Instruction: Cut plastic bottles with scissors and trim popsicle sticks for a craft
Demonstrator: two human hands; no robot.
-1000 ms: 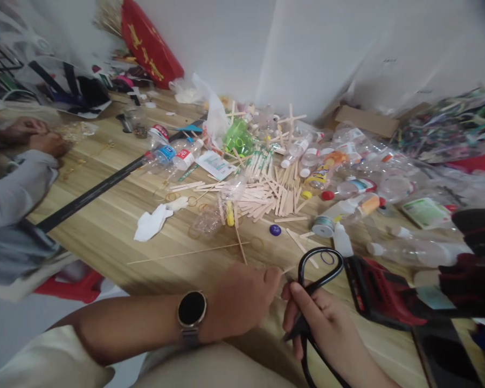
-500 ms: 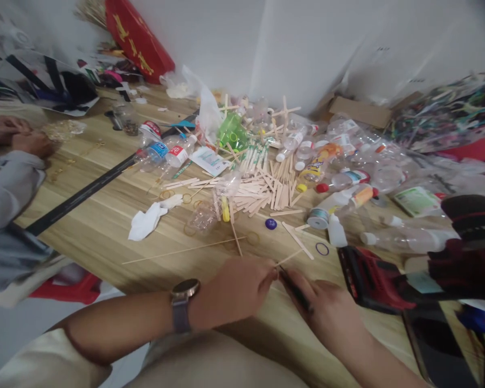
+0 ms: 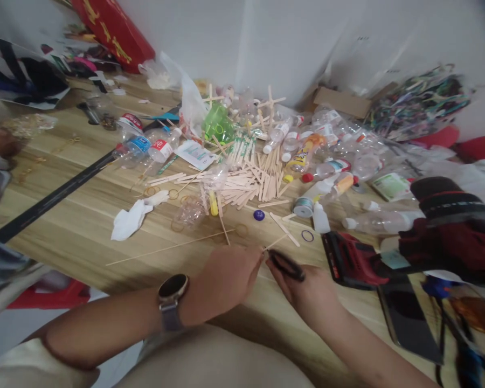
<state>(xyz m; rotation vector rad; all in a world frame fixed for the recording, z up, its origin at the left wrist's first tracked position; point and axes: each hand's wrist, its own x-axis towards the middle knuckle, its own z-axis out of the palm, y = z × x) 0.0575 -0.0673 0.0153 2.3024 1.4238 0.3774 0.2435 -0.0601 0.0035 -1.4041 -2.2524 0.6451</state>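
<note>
My left hand [image 3: 230,277], with a watch on its wrist, is closed above the near table edge. Its fingertips pinch a thin wooden stick [image 3: 277,242] that points up to the right. Close beside it, my right hand [image 3: 311,293] is wrapped round a black tool [image 3: 286,265] with a loop-shaped handle. The tool's tip meets the stick near my left fingertips; the exact contact is hidden. Just beyond the hands lie a long thin skewer [image 3: 165,249], a flat craft stick [image 3: 285,230] and a blue bottle cap [image 3: 258,215].
Craft sticks [image 3: 246,186] are heaped mid-table among plastic bottles [image 3: 161,150]. A red and black power tool [image 3: 355,261] and a dark phone [image 3: 408,318] lie on the right. White tissue [image 3: 131,220] lies left. Another person's hand [image 3: 0,141] is at the far left.
The view has shifted, so the table things sit further left. The black tool in my right hand has turned, and its looped handle now shows. Both hands stay close together.
</note>
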